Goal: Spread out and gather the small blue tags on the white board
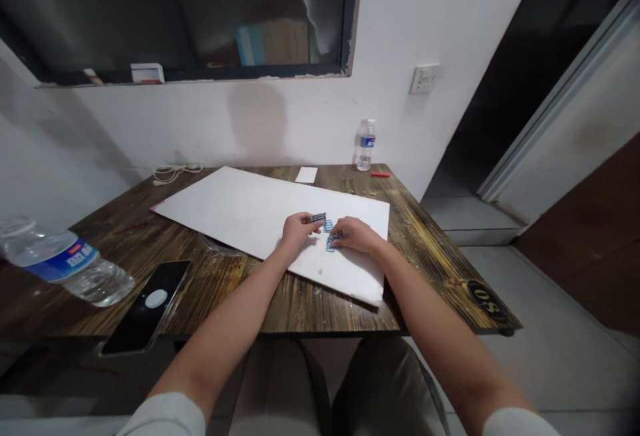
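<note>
My left hand (299, 231) pinches a small dark-blue stack of paper clips (317, 218) between its fingertips, above a white foam board (240, 216). The board lies tilted across a dark wooden table (300, 316). My right hand (357, 236) rests palm down on the board, its fingertips on a linked row of blue paper clips (331, 243). Another small blue clip group (328, 226) lies between my two hands. The clips under my right fingertips are partly hidden.
A large water bottle (65, 263) lies at the table's left edge beside a black phone (145, 306) that overhangs the front edge. A small water bottle (365, 146), white paper slip (306, 175), red stick (380, 174) and white cord (177, 173) lie along the back.
</note>
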The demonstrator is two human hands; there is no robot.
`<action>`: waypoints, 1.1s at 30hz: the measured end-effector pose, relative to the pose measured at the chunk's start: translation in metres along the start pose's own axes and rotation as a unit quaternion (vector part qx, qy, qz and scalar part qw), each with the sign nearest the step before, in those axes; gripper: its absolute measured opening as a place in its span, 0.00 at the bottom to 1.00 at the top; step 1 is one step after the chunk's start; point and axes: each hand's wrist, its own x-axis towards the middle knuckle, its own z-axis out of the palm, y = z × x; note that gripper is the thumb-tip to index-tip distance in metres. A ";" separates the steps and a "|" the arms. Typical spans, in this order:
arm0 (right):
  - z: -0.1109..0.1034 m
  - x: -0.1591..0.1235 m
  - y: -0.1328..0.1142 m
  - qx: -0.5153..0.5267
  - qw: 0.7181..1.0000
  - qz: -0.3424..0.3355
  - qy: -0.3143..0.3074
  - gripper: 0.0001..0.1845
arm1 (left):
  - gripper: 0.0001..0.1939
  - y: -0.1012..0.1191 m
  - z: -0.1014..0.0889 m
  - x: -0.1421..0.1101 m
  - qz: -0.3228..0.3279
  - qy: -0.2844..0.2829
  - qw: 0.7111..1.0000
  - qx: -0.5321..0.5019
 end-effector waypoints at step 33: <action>-0.004 -0.002 -0.011 -0.129 0.990 -0.031 0.043 0.12 | 0.18 0.000 0.000 0.000 0.012 0.003 1.000 -0.013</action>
